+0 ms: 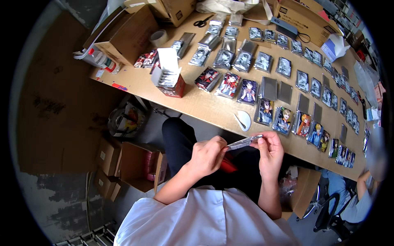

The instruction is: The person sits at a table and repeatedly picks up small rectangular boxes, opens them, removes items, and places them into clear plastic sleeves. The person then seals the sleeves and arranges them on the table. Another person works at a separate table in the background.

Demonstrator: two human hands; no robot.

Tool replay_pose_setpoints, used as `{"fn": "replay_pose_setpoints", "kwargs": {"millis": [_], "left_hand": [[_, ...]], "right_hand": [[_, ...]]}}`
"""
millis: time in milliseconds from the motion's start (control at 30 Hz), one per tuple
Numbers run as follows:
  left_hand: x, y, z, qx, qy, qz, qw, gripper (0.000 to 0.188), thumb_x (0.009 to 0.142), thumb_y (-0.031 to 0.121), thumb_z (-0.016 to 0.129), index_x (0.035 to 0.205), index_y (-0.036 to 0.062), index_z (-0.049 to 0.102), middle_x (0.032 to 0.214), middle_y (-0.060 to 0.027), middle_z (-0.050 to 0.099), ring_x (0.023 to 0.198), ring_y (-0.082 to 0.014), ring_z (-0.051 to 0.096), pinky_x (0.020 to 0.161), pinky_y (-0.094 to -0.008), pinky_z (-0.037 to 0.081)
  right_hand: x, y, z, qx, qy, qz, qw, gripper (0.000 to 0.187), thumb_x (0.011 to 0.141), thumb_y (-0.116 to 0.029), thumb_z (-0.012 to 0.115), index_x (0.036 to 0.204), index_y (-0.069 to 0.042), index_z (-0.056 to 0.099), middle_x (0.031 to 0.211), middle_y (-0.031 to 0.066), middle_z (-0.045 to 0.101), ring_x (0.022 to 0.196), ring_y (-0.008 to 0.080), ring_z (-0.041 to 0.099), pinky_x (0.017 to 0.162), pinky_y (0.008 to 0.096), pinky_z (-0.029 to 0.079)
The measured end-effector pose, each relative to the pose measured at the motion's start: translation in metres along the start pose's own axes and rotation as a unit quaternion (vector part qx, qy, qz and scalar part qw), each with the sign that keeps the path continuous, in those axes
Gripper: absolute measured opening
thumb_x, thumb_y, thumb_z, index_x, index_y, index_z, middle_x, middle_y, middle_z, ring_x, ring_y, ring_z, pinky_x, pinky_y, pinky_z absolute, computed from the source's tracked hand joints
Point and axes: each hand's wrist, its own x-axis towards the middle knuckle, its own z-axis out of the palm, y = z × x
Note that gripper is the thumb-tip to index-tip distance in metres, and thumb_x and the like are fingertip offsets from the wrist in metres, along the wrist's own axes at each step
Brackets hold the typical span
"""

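Above my lap I hold a thin silvery packet [243, 143], tilted, seen nearly edge-on. My left hand [208, 155] is closed on its left end, and my right hand [270, 152] pinches the right end between thumb and fingers. Something red [228, 165] shows below the packet, partly hidden. On the table edge just beyond lies a white rounded piece [243, 121]. Past it are stacks of colourful character cards [264, 111] and grey-backed card stacks [269, 88]. An open red-and-white box [171, 87] with upright silvery packets stands left of these.
The table [197, 107] carries rows of black-and-white cards [262, 61], a tape roll [159, 38], scissors [202, 21] and a bottle [102, 61]. Cardboard boxes [125, 39] stand at the back left. An open carton [137, 166] is on the floor. Another person [359, 205] sits at right.
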Motion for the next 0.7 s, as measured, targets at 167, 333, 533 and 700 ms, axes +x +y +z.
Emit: {"fn": "replay_pose_setpoints", "kwargs": {"millis": [167, 333, 533, 700], "left_hand": [[0.004, 0.006, -0.002, 0.052, 0.035, 0.048, 0.997, 0.021, 0.082, 0.0, 0.079, 0.097, 0.0028, 0.065, 0.092, -0.0102, 0.069, 0.065, -0.025, 0.067, 0.053, -0.0354, 0.051], [-0.004, 0.002, -0.003, 0.023, 0.036, 0.023, 0.999, 0.016, 0.085, 0.003, 0.08, 0.098, 0.0032, 0.07, 0.097, -0.0112, 0.071, 0.073, -0.0239, 0.071, 0.058, -0.0334, 0.054], [-0.009, 0.006, -0.014, -0.121, 0.024, -0.058, 0.991, 0.014, 0.1, 0.011, 0.072, 0.098, -0.0023, 0.074, 0.112, -0.0208, 0.07, 0.096, -0.0283, 0.074, 0.08, -0.035, 0.062], [-0.017, 0.001, -0.004, -0.365, 0.065, -0.156, 0.916, 0.044, 0.108, 0.039, 0.062, 0.13, 0.0009, 0.062, 0.139, -0.0245, 0.062, 0.111, -0.0293, 0.072, 0.09, -0.0404, 0.061]], "right_hand": [[0.005, -0.018, -0.001, -0.002, -0.006, -0.082, 0.997, 0.009, 0.107, 0.004, 0.059, 0.113, 0.003, 0.065, 0.115, 0.0128, 0.073, 0.107, 0.0173, 0.072, 0.091, 0.0303, 0.062], [0.006, -0.013, -0.009, -0.089, 0.002, -0.194, 0.977, 0.009, 0.099, 0.007, 0.068, 0.105, 0.001, 0.068, 0.112, 0.014, 0.074, 0.099, 0.0189, 0.071, 0.086, 0.0307, 0.058], [0.006, -0.019, -0.018, -0.2, 0.009, -0.377, 0.905, 0.021, 0.086, 0.007, 0.079, 0.103, -0.001, 0.069, 0.111, 0.0148, 0.073, 0.093, 0.0272, 0.07, 0.081, 0.0334, 0.058], [-0.007, -0.021, -0.02, -0.166, 0.025, -0.409, 0.897, 0.023, 0.083, 0.007, 0.077, 0.101, -0.007, 0.069, 0.113, 0.0188, 0.07, 0.094, 0.035, 0.069, 0.076, 0.04, 0.061]]}}
